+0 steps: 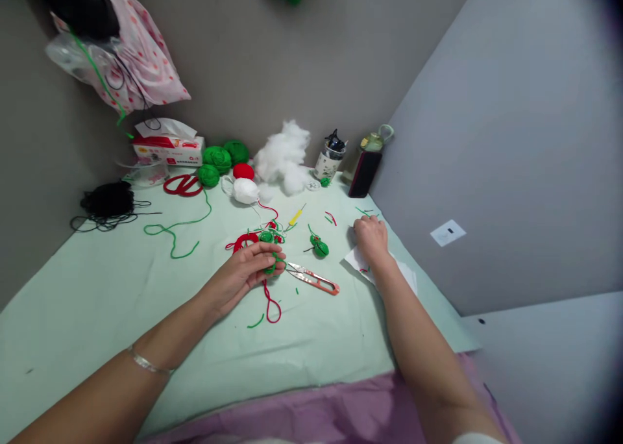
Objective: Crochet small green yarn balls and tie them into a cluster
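Note:
My left hand is closed around a small green crochet piece, partly hidden by the fingers. A red yarn loop hangs below it on the table. Just right of these fingers lie orange-handled thread snips with their blades apart. My right hand is at the table's right side, fingers curled down, beside green yarn scraps. What its fingertips hold, if anything, is hidden. Under that wrist lies a white tissue with yarn bits on it. Between the hands sits a green crocheted ball.
Along the back stand a tissue box, green yarn balls, white stuffing, a decorated jar and a dark phone against a bottle. Red scissors, black yarn and a yellow-handled hook lie on the table.

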